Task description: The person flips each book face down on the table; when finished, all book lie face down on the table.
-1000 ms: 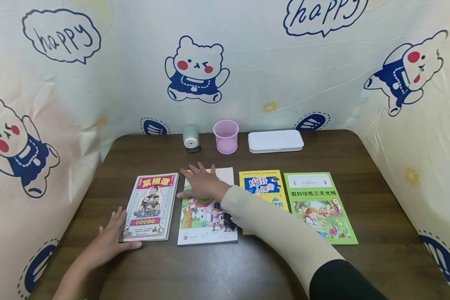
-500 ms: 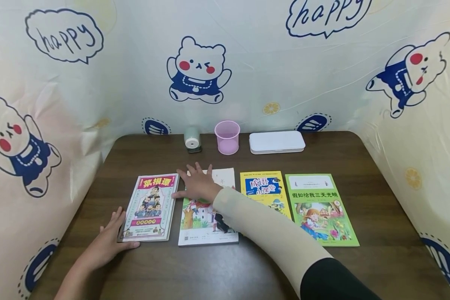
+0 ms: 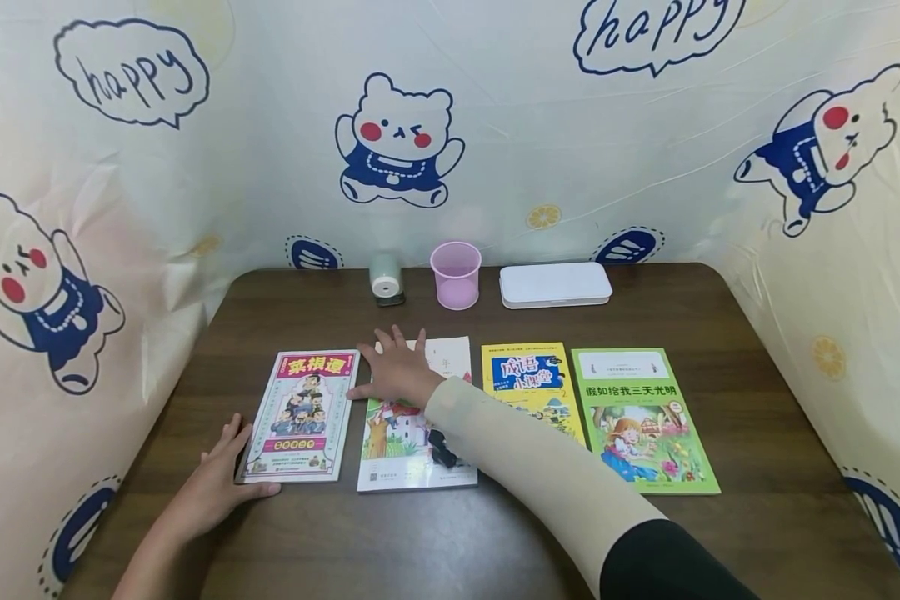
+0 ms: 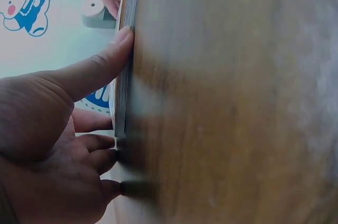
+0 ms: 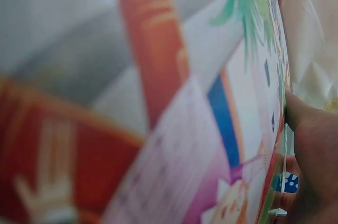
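Pink-titled book (image 3: 300, 417) at the left end of a row of four

It lies flat on the wooden surface (image 3: 292, 542), nearer the left edge than the right, its long axis running from the near side towards the far edge and leaning slightly right at the far end. Of the two, the left hand (image 3: 221, 471) is at its near-left corner: the book lies to the right of these fingers and beyond them. They are extended at its left edge, with the thumb well apart from them and touching the near edge. The right hand (image 3: 401, 372) is over the far part of the next volume, a white book (image 3: 405, 458), fingers spread apart and clamped on nothing; its thumb points at the first book's right edge, but I cannot tell whether it touches.

The first cover is pale blue, with yellow characters on a pink band, a cluster of cartoon figures and a lower pink strip. The white one carries a painted scene, partly hidden by a beige sleeve (image 3: 525, 433).

Further right lie a yellow book (image 3: 527, 375) and a green book (image 3: 641, 425). Near the far edge stand a grey-green object (image 3: 386, 275), a pink cup (image 3: 456, 282) and a white case (image 3: 555, 285).
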Demonstrator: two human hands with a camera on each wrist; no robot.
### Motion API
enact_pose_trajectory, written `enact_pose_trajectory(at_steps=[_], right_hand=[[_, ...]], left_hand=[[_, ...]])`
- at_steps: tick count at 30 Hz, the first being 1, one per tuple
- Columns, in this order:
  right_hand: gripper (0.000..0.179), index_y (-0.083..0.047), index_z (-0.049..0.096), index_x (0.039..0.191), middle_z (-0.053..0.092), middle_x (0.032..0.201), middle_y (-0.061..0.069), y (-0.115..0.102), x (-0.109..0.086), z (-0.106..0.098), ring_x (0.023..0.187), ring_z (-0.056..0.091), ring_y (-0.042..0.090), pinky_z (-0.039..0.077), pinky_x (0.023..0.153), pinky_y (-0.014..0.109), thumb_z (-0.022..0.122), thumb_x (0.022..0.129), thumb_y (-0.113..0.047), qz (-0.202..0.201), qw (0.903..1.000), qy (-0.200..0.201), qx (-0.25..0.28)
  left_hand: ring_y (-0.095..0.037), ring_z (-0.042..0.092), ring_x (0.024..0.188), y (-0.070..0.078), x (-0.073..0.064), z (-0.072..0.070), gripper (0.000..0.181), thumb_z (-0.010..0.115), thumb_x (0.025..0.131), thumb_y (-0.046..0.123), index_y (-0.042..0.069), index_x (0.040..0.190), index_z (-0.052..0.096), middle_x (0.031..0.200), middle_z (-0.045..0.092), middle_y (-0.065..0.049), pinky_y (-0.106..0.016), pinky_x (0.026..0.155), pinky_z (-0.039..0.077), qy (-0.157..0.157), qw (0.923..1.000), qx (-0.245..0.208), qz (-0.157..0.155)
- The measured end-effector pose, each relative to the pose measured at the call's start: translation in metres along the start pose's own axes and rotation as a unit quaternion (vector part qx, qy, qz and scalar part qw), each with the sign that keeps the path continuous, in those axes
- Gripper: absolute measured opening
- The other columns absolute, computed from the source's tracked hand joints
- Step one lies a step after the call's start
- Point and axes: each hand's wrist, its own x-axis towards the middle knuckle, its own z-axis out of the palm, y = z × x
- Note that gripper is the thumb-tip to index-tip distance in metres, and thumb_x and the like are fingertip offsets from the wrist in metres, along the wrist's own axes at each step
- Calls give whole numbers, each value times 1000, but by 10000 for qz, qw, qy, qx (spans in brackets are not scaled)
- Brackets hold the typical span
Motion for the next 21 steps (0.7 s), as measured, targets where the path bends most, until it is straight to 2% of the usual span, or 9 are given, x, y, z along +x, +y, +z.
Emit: enact_pose_trajectory(at_steps=[12,16,21], right_hand=[[91,-39,36,160,22,172,1,0,-1,1,159,12,34,7,121,71,59,83,-83,37,10000,61,56],[91,-39,36,160,21,172,1,0,-1,0,160,12,34,6,122,71,59,83,-83,44,10000,34,41],[91,-40,35,160,21,172,1,0,-2,-1,160,11,33,6,122,71,59,83,-83,74,10000,-15,35]], left_hand=[[-61,-8,149,1,0,-2,121,90,78,38,-16,157,16,162,-7,-42,-82,111,-2,20,9998,-201,-75],[-63,-7,148,1,0,-3,121,91,78,39,-14,158,16,162,-4,-42,-82,111,2,26,9997,-220,-139],[-64,-3,148,0,-2,-5,119,90,79,34,-13,158,16,161,3,-44,-81,112,7,85,9991,-414,-55]])
